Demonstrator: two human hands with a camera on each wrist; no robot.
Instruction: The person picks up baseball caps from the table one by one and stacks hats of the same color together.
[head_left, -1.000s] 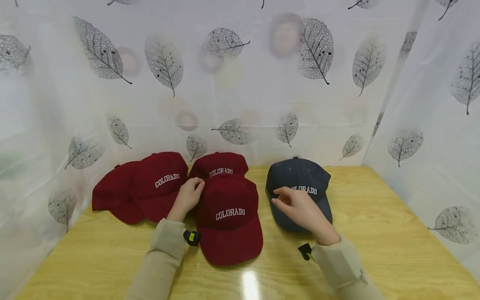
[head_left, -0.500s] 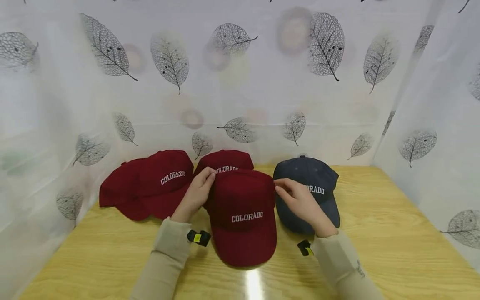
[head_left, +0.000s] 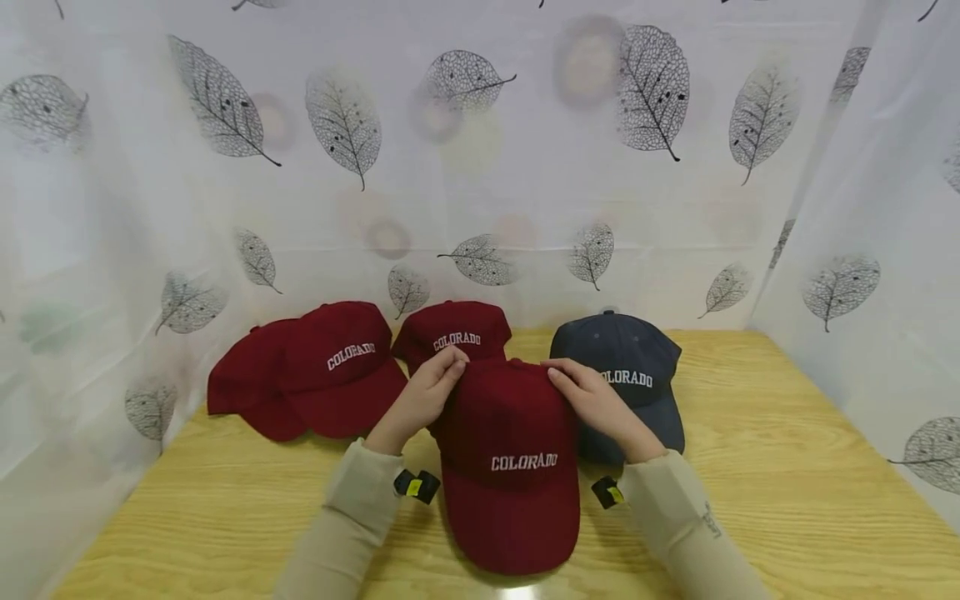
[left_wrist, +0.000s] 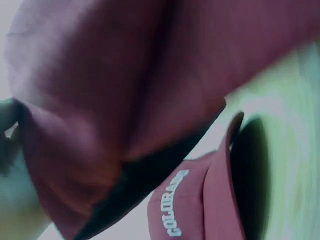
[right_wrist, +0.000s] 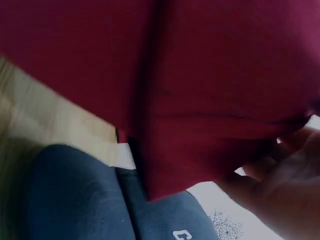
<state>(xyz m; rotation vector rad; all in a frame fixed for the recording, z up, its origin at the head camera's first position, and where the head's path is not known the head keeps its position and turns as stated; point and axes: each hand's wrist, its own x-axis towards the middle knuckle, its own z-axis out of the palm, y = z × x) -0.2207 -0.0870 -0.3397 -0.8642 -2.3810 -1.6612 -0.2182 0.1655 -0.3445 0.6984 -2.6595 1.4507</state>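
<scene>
A dark red baseball cap (head_left: 510,433) lettered COLORADO is held up over the table, its brim toward the camera. My left hand (head_left: 420,396) pinches the crown's back edge on the left. On the right side of the crown, my right hand (head_left: 600,404) grips the fabric between thumb and fingers. In the left wrist view the cap (left_wrist: 95,100) fills the upper part, with part of my left hand (left_wrist: 17,175) at the edge. The right wrist view has the cap (right_wrist: 210,90) above, and my right hand (right_wrist: 280,170) on its fabric.
Behind stands another red cap (head_left: 453,321). Two overlapping red caps (head_left: 345,383) lie at the left. A navy cap (head_left: 637,358) sits behind my right hand. A leaf-print curtain (head_left: 480,183) closes off the back of the wooden table (head_left: 787,467).
My right hand has moved from over the navy cap onto the front red cap. Both hands now hold that cap, which has come nearer and to the right.
</scene>
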